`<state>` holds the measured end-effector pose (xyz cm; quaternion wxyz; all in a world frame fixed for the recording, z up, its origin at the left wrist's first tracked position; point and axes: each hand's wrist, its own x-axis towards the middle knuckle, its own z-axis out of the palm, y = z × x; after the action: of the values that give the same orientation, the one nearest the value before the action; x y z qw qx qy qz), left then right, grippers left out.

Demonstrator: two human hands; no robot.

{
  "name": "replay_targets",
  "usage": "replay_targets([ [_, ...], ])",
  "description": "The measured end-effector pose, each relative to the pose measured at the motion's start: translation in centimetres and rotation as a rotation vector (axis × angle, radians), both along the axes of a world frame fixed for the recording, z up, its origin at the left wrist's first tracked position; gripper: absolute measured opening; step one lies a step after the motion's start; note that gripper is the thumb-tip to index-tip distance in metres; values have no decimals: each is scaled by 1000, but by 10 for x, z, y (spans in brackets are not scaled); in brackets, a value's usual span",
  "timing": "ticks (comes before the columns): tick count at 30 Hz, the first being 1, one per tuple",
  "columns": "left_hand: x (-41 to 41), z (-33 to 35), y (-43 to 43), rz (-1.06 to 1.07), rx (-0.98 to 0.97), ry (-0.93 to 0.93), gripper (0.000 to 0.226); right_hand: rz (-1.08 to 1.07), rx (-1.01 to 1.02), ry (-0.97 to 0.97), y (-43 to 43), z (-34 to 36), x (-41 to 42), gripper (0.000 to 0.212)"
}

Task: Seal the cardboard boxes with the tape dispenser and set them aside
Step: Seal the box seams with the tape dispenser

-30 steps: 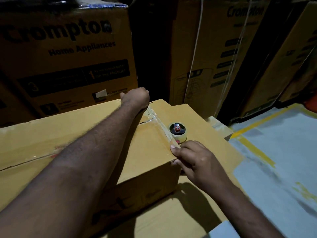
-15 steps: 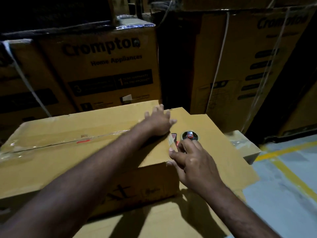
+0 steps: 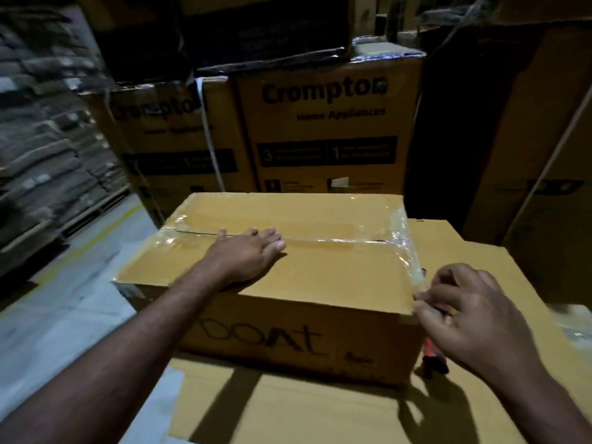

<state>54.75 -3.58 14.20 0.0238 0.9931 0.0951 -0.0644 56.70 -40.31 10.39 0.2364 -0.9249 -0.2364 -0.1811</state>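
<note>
Fingers [image 3: 431,298] of the right hand [image 3: 474,318] are curled round the tape dispenser [image 3: 434,354] at the right of the frame, against the near right corner of the cardboard box [image 3: 320,283]. The palm hides most of the tool. Only its red and dark handle shows below the hand, with a sliver of it between the fingers. The fingertips meet the near end of a band of clear tape [image 3: 405,248] that runs along the box's right edge; whether they pinch it cannot be told.

The left hand [image 3: 246,253] lies flat on the box top at centre frame, fingers straight and slightly spread, and it presses on a second band of tape over the middle seam. That band crosses the lid from left to right and joins the band on the right edge.

The box is closed, with dark lettering on its near side. It sits on a flattened cardboard sheet [image 3: 288,411] that fills the lower frame.

Behind it, in the upper middle, stand Crompton cartons [image 3: 326,123], one of them bound with a white strap [image 3: 208,133]. Grey floor [image 3: 64,315] with a yellow line [image 3: 105,229] shows at the left, beside blurred stacks of flat cardboard [image 3: 41,139].
</note>
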Motion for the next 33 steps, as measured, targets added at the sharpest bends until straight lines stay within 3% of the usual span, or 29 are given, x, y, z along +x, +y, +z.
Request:
replay_targets([
  [4, -21, 1, 81, 224, 48, -6, 64, -85, -86, 144, 3, 6, 18, 28],
  [6, -35, 0, 122, 359, 75, -7, 67, -136, -159, 183, 4, 1, 30, 38],
  [9, -56, -5, 169, 487, -29, -57, 63, -202, -337, 210, 6, -14, 56, 50],
  [12, -65, -8, 186, 519, -190, -226, 41, -180, -509, 113, 71, 6, 61, 58],
  [13, -66, -9, 188, 544, -273, -293, 37, -152, -537, 27, 107, 21, 56, 51],
  [15, -66, -11, 194, 599, -440, -413, 31, 81, -498, 48, 185, 51, 39, 27],
  [17, -67, -13, 202, 626, -633, -461, 24, 327, -460, 182, 262, 62, 32, 25],
  [19, -67, -16, 209, 623, -782, -463, 18, 528, -438, 164, 329, 54, 33, 27],
  [23, -60, -25, 215, 712, -762, -541, 19, 729, -373, 16, 432, 33, 29, 30],
  [26, -56, -28, 214, 720, -609, -520, 27, 812, -320, 13, 478, 31, 32, 24],
  [33, -57, -24, 208, 729, -573, -537, 14, 595, -367, 25, 521, 25, 102, 38],
])
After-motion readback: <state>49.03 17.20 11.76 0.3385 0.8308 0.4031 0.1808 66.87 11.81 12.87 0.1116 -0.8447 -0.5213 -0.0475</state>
